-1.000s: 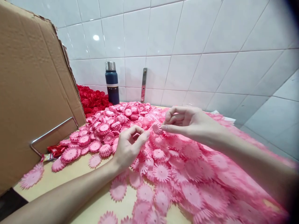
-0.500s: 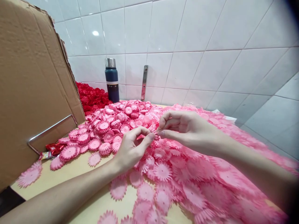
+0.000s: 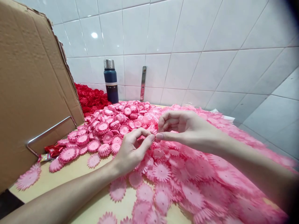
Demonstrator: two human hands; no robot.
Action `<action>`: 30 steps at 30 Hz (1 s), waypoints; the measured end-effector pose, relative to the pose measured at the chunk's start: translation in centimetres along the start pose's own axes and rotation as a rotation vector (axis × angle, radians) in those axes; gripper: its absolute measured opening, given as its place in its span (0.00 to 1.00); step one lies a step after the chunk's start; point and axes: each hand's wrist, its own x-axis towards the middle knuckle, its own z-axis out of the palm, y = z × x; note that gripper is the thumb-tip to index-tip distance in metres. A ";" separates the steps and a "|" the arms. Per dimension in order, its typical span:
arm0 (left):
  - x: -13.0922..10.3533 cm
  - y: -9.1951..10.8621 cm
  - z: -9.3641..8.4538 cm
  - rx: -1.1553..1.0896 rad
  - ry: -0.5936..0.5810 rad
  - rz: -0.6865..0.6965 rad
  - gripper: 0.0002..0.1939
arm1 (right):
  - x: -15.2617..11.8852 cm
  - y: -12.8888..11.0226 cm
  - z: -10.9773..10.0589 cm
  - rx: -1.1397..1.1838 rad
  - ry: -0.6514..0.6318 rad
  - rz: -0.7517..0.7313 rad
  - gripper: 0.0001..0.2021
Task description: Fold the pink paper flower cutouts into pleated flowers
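My left hand [image 3: 134, 149] is closed, its thumb and forefinger pinching a small pink scalloped flower piece [image 3: 153, 130]. The fingertips of my right hand [image 3: 184, 127] meet it from the other side, thumb and forefinger pinched together on its edge. Most of that piece is hidden by the fingers and blends with the pink behind. Below and around both hands spread loose pink flower pieces [image 3: 162, 171], round with notched rims and a small dark hole in the centre of many. To the left, cupped pink pieces [image 3: 102, 127] lie heaped in small stacks.
A cardboard box [image 3: 35, 87] with a metal wire handle [image 3: 49, 130] stands at the left. Behind are a red flower pile [image 3: 92, 96], a blue bottle [image 3: 111, 81] and a metal strip [image 3: 143, 83] against the tiled wall [image 3: 182, 71]. A red wrapper [image 3: 54, 150] lies by the box.
My right thumb and forefinger have come closer to the left fingertips, and less of the pink piece shows between them. The view has shifted slightly.
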 end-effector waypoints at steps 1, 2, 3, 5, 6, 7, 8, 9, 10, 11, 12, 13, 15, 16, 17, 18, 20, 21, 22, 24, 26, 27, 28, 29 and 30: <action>0.0 0.0 0.0 -0.006 -0.001 0.002 0.10 | 0.0 0.1 -0.2 0.029 -0.015 0.022 0.11; 0.0 0.0 0.0 -0.015 0.002 0.002 0.10 | 0.1 0.2 -0.5 0.053 -0.025 0.039 0.11; -0.1 0.0 -0.1 -0.028 0.008 0.000 0.11 | 0.1 0.4 -0.7 0.069 -0.028 0.047 0.11; 0.0 -0.1 -0.1 -0.063 0.020 -0.010 0.11 | 0.2 0.7 -1.3 0.088 -0.020 0.044 0.11; 0.0 -0.2 -0.1 -0.081 0.028 -0.015 0.11 | 0.2 0.8 -1.6 0.098 -0.009 0.039 0.11; 0.0 -0.3 -0.2 -0.093 0.035 -0.018 0.10 | 0.3 0.9 -1.9 0.110 0.001 0.037 0.11; 0.0 -0.4 -0.2 -0.098 0.040 -0.017 0.10 | 0.3 1.1 -2.1 0.124 0.007 0.040 0.12; 0.0 -0.4 -0.2 -0.095 0.044 -0.015 0.10 | 0.3 1.2 -2.3 0.138 0.011 0.047 0.12; 0.0 -0.4 -0.1 -0.090 0.050 -0.010 0.10 | 0.3 1.2 -2.5 0.148 0.014 0.058 0.12; 0.0 -0.5 -0.1 -0.086 0.056 -0.006 0.10 | 0.3 1.3 -2.6 0.156 0.019 0.068 0.13; -0.1 -0.5 -0.1 -0.086 0.062 -0.005 0.10 | 0.3 1.3 -2.6 0.163 0.023 0.076 0.13; -0.1 -0.5 -0.1 -0.089 0.068 -0.004 0.10 | 0.3 1.3 -2.6 0.169 0.028 0.080 0.13; -0.1 -0.5 0.0 -0.102 0.080 -0.005 0.10 | 0.3 1.2 -2.5 0.178 0.044 0.081 0.14; -0.1 -0.5 0.0 -0.107 0.084 -0.006 0.10 | 0.3 1.1 -2.4 0.179 0.054 0.081 0.14; -0.1 -0.5 0.0 -0.108 0.086 -0.006 0.11 | 0.2 1.0 -2.4 0.178 0.064 0.081 0.14; -0.1 -0.5 0.0 -0.109 0.090 -0.007 0.11 | 0.2 1.0 -2.3 0.177 0.074 0.083 0.14; -0.1 -0.5 0.1 -0.107 0.102 -0.005 0.11 | 0.3 0.9 -2.1 0.172 0.096 0.085 0.15; -0.1 -0.5 0.1 -0.106 0.106 -0.001 0.11 | 0.3 0.9 -2.1 0.169 0.105 0.084 0.16; -0.1 -0.5 0.2 -0.105 0.111 0.004 0.11 | 0.3 0.9 -2.0 0.164 0.115 0.083 0.16; -0.2 -0.5 0.3 -0.105 0.114 0.014 0.11 | 0.4 1.0 -1.9 0.159 0.130 0.086 0.18; -0.3 -0.5 0.3 -0.107 0.109 0.016 0.12 | 0.5 1.1 -2.1 0.159 0.126 0.101 0.19; -0.3 -0.6 0.2 -0.114 0.109 0.017 0.12 | 0.5 1.2 -2.3 0.158 0.130 0.109 0.19; -0.3 -0.6 0.1 -0.125 0.117 0.018 0.12 | 0.4 1.1 -2.6 0.155 0.154 0.115 0.19; -0.3 -0.7 0.0 -0.137 0.134 0.020 0.12 | 0.4 1.1 -3.1 0.146 0.205 0.115 0.19; -0.3 -0.7 -0.1 -0.152 0.158 0.024 0.12 | 0.3 1.0 -3.6 0.131 0.274 0.119 0.19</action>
